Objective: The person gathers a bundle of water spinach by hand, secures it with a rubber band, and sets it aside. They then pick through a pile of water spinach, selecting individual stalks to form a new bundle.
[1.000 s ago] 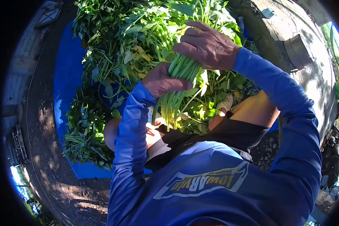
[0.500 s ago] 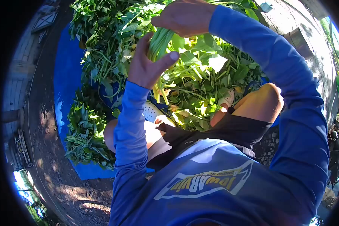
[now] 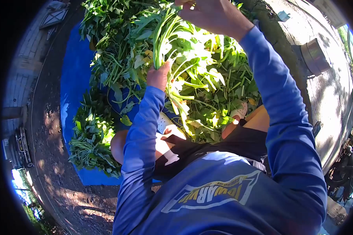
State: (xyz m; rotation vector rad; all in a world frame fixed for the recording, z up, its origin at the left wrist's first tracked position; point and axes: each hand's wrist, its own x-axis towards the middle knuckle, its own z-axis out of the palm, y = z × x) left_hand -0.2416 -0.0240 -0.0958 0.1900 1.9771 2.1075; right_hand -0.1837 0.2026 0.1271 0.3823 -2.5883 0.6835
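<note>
My left hand [image 3: 159, 76] is closed around a bunch of long green leafy stems [image 3: 162, 35]. The stems rise above the fist and bend over to the right at the top. My right hand [image 3: 217, 17] is at the top edge of the view, beside the bent upper part of the bunch. Its fingers are curled together, and whatever is between them is hidden. Under and behind both hands spreads a big heap of leafy greens [image 3: 117, 58], with cut stems and loose leaves [image 3: 208, 117] in front of my feet.
A smaller pile of greens [image 3: 94, 147] lies at the left on a blue tarp [image 3: 72, 70]. My perforated light shoes [image 3: 162, 121] are at the heap's near edge. To the right are a pale curved surface [image 3: 329, 113] and a metal can [image 3: 315, 56]. Bare soil [image 3: 51, 156] borders the tarp.
My left hand, spread with its thumb apart before, has closed on the stems. My right hand has moved up and to the right, and more of the bunch shows.
</note>
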